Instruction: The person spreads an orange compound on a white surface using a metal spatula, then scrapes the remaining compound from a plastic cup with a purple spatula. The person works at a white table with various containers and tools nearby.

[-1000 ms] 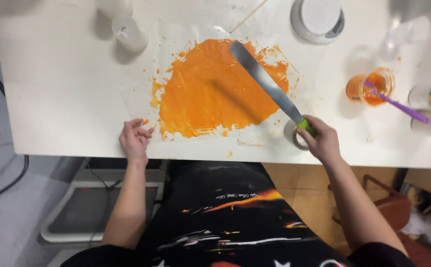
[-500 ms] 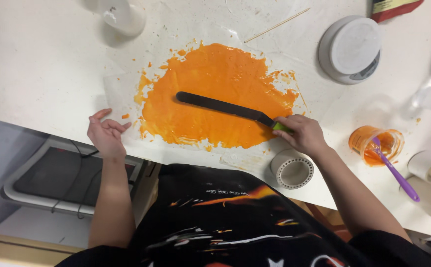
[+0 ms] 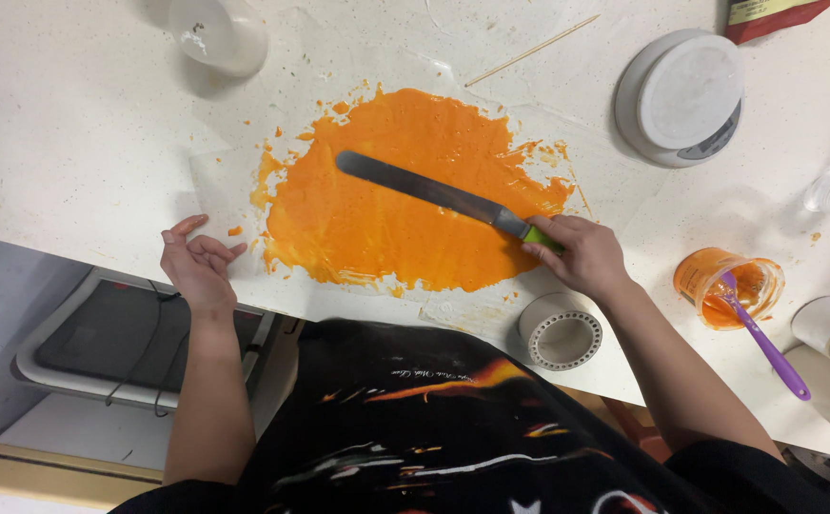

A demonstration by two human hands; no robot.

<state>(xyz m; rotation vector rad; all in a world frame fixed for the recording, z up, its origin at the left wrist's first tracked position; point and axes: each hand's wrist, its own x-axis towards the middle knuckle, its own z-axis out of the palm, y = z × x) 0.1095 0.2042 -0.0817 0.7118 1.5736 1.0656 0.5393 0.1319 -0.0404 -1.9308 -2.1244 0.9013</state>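
A wide patch of orange paste (image 3: 405,205) is spread over a sheet of white paper (image 3: 624,228) on the counter. My right hand (image 3: 582,255) grips the green handle of a long metal spatula (image 3: 424,188), whose blade lies flat across the paste, pointing up and left. My left hand (image 3: 196,266) rests at the paper's lower left corner by the counter's front edge, fingers spread and holding nothing.
A roll of tape (image 3: 560,333) lies just below my right hand. An orange-smeared cup (image 3: 727,286) with a purple spoon (image 3: 767,343) stands at the right. A white kitchen scale (image 3: 683,95), a wooden skewer (image 3: 532,49) and a clear cup (image 3: 220,33) are at the back.
The spatula blade has swung from steeply angled to lying across the paste, then shifted slightly. The view has moved, so the paste sits more central. My left hand stays at the paper's corner.
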